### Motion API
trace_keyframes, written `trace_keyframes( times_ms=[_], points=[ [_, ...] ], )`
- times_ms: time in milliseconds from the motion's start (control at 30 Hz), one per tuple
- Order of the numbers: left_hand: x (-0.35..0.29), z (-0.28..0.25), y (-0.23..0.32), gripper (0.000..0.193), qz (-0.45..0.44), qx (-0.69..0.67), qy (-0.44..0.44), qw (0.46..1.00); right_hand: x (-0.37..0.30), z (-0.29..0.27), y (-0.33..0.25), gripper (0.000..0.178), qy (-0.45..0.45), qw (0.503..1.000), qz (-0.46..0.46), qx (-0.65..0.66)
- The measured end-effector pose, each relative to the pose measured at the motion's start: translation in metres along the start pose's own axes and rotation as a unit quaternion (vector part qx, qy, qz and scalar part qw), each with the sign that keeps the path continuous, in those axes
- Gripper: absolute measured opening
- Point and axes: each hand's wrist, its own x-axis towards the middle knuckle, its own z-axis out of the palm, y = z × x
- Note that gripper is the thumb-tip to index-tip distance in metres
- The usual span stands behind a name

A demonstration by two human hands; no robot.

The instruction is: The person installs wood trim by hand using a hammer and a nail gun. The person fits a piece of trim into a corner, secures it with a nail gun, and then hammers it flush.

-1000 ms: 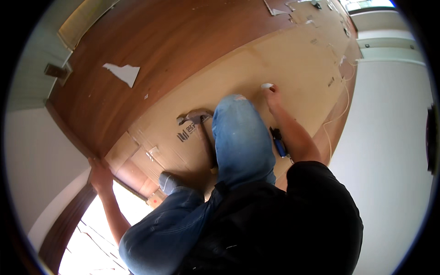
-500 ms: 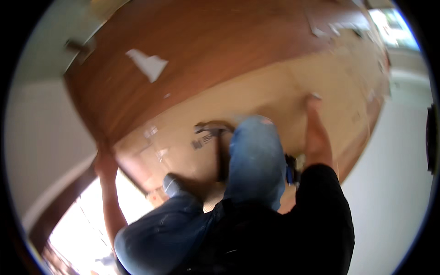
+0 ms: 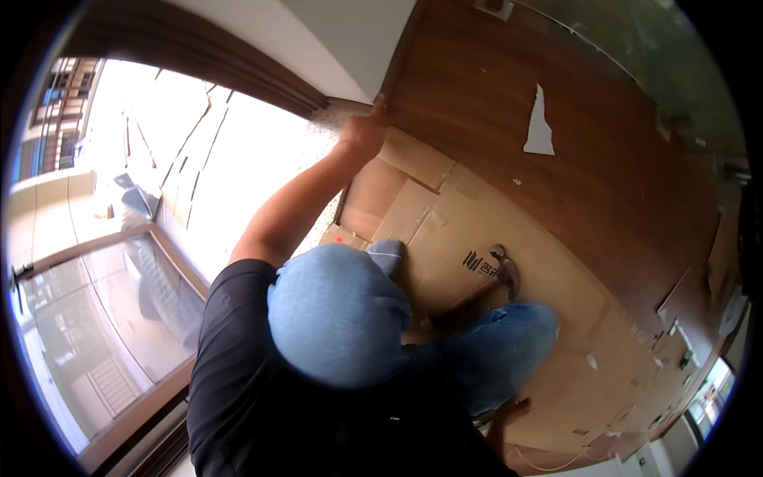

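Note:
My left hand (image 3: 366, 133) reaches to the foot of the white wall corner, one finger stretched along the dark trim; its other fingers are partly hidden, and nothing shows in it. My right hand (image 3: 513, 412) rests low beside my knee on the cardboard sheet (image 3: 548, 350), fingers apart and holding nothing visible. Between my knees and the bare cardboard lies a claw hammer (image 3: 505, 269), its handle mostly covered by my leg. My grey-socked foot (image 3: 386, 256) stands on the cardboard's left part.
Reddish-brown wood floor (image 3: 477, 111) stretches beyond the cardboard, with a torn white paper scrap (image 3: 539, 127) on it. At the left, a wood-framed glass door (image 3: 103, 302) stands by a bright doorway. Loose cardboard pieces (image 3: 722, 254) lie at the far right.
The view has swung left toward the doorway and wall corner. My left hand still reaches to the wall's foot; my right hand has drawn back from the far cardboard to beside my knee.

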Motion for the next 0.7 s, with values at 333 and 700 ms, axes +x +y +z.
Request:
trace_keyframes(
  times_ms=[333,700],
  points=[
    [0.011,-0.003,0.001,0.069,-0.011,-0.088,0.01,0.996,-0.086,0.032,0.012,0.063,-0.246,0.948,0.124,-0.161],
    [-0.004,-0.015,-0.006,0.067,0.011,-0.081,0.022,0.996,-0.058,0.01,0.031,0.054,-0.253,0.966,0.04,-0.038]
  ],
)
